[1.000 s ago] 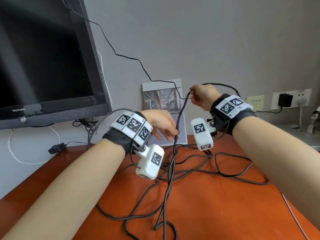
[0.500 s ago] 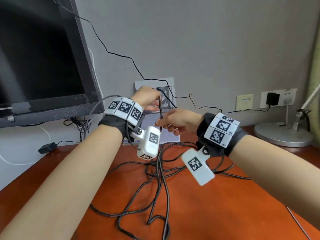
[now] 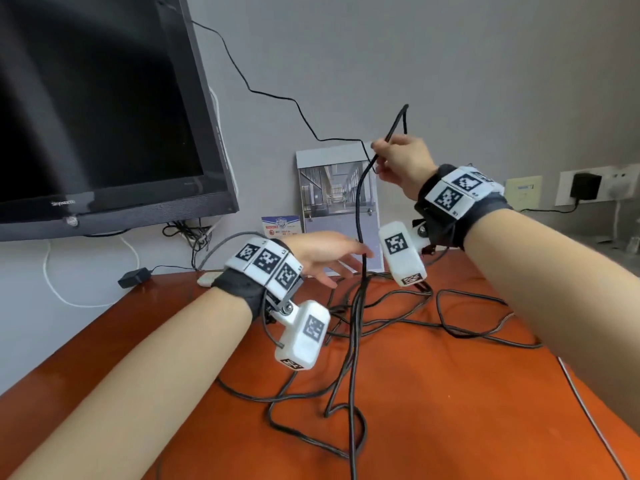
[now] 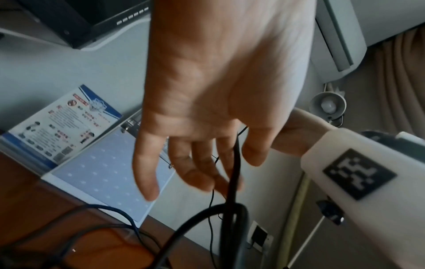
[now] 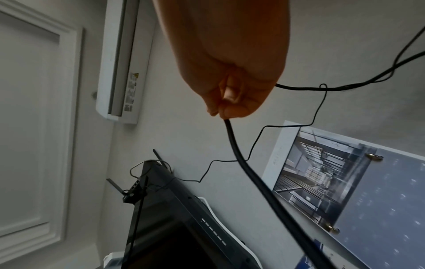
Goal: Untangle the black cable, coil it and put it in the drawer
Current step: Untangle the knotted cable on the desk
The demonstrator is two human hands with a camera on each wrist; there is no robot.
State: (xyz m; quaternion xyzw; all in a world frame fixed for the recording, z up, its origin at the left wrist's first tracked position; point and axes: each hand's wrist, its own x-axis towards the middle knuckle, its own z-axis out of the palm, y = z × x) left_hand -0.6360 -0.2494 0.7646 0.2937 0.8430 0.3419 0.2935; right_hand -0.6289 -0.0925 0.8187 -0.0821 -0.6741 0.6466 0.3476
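While the right hand grip stays pinched on the black cable, its strand drops near-vertical below to the desk tangle, w/ the left hand, fingers spread, touching it lower down.

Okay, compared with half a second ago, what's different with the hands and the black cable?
The right hand has risen up and to the right, pinching the black cable and drawing a strand up off the desk. The left hand has let go and dropped lower, fingers now spread, the strand running past its fingertips. The rest of the cable is still a tangle on the desk; the monitor and calendar are unmoved.
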